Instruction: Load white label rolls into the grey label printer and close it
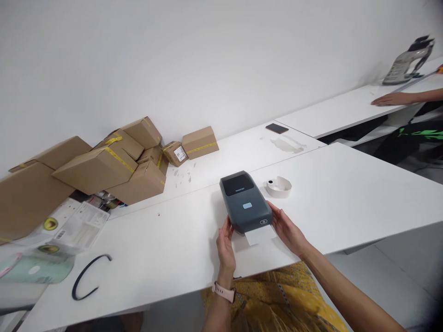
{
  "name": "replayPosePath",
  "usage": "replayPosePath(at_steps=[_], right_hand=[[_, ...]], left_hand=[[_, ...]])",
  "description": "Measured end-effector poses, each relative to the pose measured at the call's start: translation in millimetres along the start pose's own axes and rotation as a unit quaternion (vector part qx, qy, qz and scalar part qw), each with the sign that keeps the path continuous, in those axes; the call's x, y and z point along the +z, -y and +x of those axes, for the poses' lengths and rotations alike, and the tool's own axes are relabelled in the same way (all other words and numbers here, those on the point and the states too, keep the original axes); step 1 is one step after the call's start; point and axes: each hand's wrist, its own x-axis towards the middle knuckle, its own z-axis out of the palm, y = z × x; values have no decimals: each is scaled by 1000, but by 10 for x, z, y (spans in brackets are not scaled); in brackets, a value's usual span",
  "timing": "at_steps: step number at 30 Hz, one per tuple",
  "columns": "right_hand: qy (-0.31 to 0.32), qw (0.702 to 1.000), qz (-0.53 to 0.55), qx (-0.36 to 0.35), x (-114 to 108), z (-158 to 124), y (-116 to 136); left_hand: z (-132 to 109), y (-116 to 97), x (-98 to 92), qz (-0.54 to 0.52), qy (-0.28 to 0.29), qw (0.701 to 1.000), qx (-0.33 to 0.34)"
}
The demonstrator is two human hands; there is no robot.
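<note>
A dark grey label printer (246, 201) sits on the white table (346, 193) in front of me. A white label (258, 235) sticks out of its front slot. My left hand (225, 246) rests against the printer's front left corner, fingers curved on its side. Against the front right corner lies my right hand (288, 230), its fingers along the printer's side and beside the label. A pink watch is on my left wrist.
A small white label roll (278, 186) lies right of the printer. Several cardboard boxes (104, 166) are piled at the back left. A black cable (88, 275) and papers (76, 223) lie left. A phone (277, 128) lies farther back. Another person's hand (389, 99) rests on the far right table.
</note>
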Motion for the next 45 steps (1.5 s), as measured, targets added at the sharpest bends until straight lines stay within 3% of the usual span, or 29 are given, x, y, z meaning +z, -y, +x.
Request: replayPosePath(at_steps=[32,39,41,45], right_hand=[[14,1000,-6,-6,41,-19,67],[6,1000,-8,-11,104,-30,100],[-18,1000,-23,-11,99,-28,119],[-127,983,-126,-50,114,-42,331]], left_hand=[[-30,18,5,21,-11,1000,12],[-173,-60,162,45,0,999,2],[-234,-73,198,59,-24,998,-5],[-386,-81,221,113,-155,981,-42]])
